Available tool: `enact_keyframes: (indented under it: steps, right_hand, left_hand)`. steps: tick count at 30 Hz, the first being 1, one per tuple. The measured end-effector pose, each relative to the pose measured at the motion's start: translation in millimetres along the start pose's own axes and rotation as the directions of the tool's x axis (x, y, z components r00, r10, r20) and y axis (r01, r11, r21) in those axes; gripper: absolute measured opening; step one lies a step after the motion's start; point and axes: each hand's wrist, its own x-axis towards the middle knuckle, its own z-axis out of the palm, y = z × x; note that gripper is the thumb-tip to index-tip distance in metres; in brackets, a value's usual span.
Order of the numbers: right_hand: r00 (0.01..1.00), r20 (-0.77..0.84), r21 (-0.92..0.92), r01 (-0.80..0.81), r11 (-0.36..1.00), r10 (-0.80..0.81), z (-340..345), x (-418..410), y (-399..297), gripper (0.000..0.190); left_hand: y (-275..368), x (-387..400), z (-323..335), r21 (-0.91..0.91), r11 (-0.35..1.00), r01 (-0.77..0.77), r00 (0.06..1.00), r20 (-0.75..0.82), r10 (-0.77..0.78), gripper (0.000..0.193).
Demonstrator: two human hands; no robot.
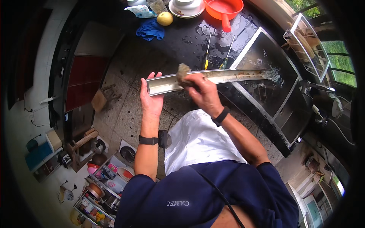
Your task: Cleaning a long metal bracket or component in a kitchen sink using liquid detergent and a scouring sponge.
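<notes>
A long metal channel [222, 77] with a shiny inner face runs from over the floor into the double sink [248, 94]. Brown residue shows along its far part, and its far end lies in splashing water [273, 76]. Beneath the near end, my left hand [152, 98] supports the channel with its fingers up along the far side. My right hand [203, 90] pinches a grimy brown scrubbing pad [183, 74] against the channel's inside, not far from that end. Two screwdrivers, one with a yellow and black handle [206, 61] and one with a dark green handle [224, 63], lie on the wet black countertop [182, 47].
A red plastic ladle [223, 10], stacked white dishes [186, 10], a yellow round fruit [165, 18] and a blue cloth [151, 29] sit farther along the counter. The faucet [316, 85] juts over the sink's right side. A wooden stool [99, 99] stands on the floor at left.
</notes>
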Motion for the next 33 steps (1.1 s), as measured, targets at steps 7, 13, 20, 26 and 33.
enact_keyframes:
  steps: [7,13,20,26,33]
  right_hand:
    - [0.967,0.169,-0.333,0.237,0.913,-0.189,90,-1,-6,0.024]
    - [0.997,-0.050,-0.420,0.034,0.907,-0.061,15,-19,59,0.018]
    - [0.981,-0.173,-0.470,-0.161,0.868,0.088,-19,-27,92,0.020]
    - [0.978,0.063,-0.278,0.208,0.938,-0.199,80,17,-4,0.024]
    - [0.966,0.213,-0.188,0.185,0.965,-0.144,76,24,-10,0.029]
  left_hand:
    - [-2,-2,-4,-0.029,0.999,-0.023,1.000,-0.012,0.023,0.048]
    - [-1,4,-5,-0.115,0.993,-0.017,0.999,-0.049,0.011,0.042]
    - [-3,4,9,0.026,0.999,-0.039,0.997,-0.068,0.040,0.053]
    - [1,9,7,0.038,0.999,-0.034,0.999,-0.019,0.035,0.057]
    - [3,2,9,0.028,1.000,-0.008,1.000,0.029,0.007,0.062]
